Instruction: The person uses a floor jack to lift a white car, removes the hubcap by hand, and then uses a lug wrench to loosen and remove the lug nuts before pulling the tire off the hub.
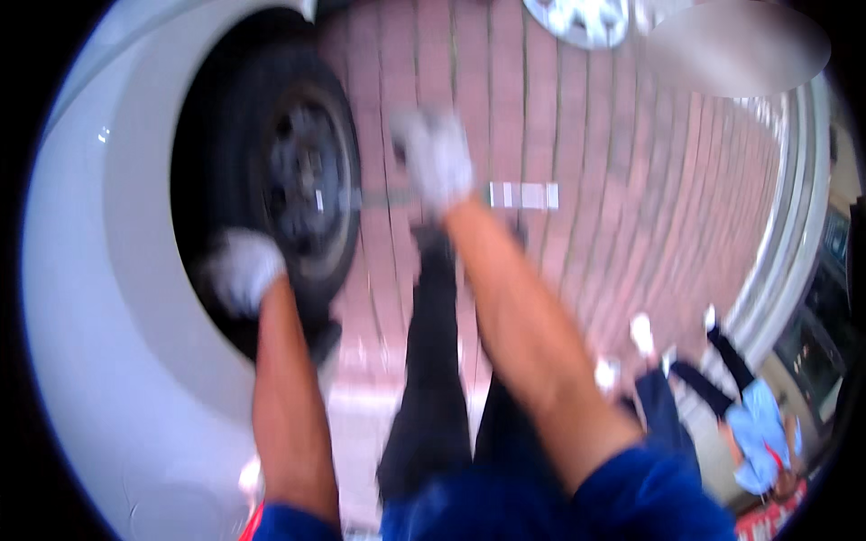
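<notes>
A black tyre (334, 243) on a dark steel wheel (302, 153) sits inside the wheel arch of a white car (99, 270). My left hand (239, 270), in a white glove, is at the tyre's lower left; motion blurs its fingers, and its grip is unclear. My right hand (433, 158), also white-gloved, is raised to the right of the wheel over the pink paving. It is smeared by motion, so whether it holds anything cannot be seen. A pale, banded flat strip (523, 195) appears beside that hand, at ground level.
A silver wheel cover (577, 16) lies on the brick paving (649, 198) at the top. Several other people stand at the lower right, one in a light blue shirt (758, 433). A pale curb-like edge (774, 234) curves along the right. My legs (424, 379) are below.
</notes>
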Demonstrator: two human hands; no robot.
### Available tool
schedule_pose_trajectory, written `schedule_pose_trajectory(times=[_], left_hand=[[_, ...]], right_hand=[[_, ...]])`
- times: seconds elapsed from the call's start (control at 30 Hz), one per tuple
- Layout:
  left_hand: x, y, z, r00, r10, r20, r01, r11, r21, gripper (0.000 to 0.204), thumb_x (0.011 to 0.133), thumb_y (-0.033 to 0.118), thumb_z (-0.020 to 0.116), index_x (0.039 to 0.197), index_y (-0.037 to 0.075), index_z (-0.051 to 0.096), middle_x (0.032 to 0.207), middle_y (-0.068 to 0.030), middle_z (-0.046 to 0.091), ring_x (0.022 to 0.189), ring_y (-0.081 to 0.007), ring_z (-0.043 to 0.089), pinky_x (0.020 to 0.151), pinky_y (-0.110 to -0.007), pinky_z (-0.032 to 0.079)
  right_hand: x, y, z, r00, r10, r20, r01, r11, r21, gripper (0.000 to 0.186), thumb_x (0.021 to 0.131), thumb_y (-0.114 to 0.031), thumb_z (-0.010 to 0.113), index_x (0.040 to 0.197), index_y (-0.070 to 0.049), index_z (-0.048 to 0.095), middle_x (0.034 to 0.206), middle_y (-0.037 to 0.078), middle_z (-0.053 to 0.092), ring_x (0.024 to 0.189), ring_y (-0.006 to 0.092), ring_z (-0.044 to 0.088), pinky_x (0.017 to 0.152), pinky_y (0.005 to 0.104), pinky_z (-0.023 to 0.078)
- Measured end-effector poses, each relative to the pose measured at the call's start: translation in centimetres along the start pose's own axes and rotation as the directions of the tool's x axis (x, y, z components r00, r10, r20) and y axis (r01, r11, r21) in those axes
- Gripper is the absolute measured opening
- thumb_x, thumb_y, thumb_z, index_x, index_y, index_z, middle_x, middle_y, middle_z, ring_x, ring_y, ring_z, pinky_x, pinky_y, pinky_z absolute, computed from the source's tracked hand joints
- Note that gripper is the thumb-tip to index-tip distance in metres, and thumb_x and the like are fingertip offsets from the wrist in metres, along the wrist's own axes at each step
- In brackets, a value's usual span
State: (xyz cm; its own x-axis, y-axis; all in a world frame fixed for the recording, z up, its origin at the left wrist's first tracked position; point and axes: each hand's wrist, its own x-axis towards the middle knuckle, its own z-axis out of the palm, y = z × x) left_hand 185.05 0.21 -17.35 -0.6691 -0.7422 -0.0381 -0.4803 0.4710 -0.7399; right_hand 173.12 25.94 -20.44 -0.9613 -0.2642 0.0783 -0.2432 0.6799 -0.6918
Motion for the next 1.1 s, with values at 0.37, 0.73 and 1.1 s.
schedule_pose_trajectory(times=[0.37,0.73,1.1], left_hand=[[4.6,8.1,-3.3,0.868,-0.486,-0.102,0.392,0.797,-0.46,0.058,0.095,0.04,0.045,0.128,-0.007,0.048,0.126,-0.0305,0.054,0.115,-0.043,0.055,0.098,-0.054,0.046],[-0.9,6.0,-6.3,0.867,-0.499,-0.008,0.459,0.803,-0.382,0.062,0.097,0.044,0.045,0.134,-0.005,0.047,0.133,-0.0288,0.053,0.119,-0.043,0.056,0.094,-0.054,0.05],[-2.6,5.3,-8.7,0.887,-0.452,0.095,0.422,0.71,-0.564,0.059,0.097,0.043,0.044,0.132,-0.005,0.047,0.134,-0.0296,0.05,0.119,-0.0402,0.056,0.094,-0.054,0.05]], right_hand=[[5.3,1.2,0.3,0.929,0.369,-0.019,-0.271,0.714,0.646,0.03,0.093,-0.024,0.059,0.079,0.002,0.065,0.062,0.018,0.058,0.058,0.0232,0.058,0.058,0.0396,0.048],[2.1,0.0,-7.0,0.853,0.506,0.126,-0.447,0.585,0.677,0.025,0.089,-0.021,0.066,0.081,0.003,0.068,0.065,0.002,0.06,0.06,0.0122,0.056,0.056,0.0289,0.047],[-16.0,0.9,-5.2,0.977,-0.194,-0.093,0.209,0.76,0.615,0.023,0.065,0.005,0.069,0.062,-0.006,0.049,0.059,0.01,0.044,0.05,0.031,0.047,0.049,0.0426,0.036]])
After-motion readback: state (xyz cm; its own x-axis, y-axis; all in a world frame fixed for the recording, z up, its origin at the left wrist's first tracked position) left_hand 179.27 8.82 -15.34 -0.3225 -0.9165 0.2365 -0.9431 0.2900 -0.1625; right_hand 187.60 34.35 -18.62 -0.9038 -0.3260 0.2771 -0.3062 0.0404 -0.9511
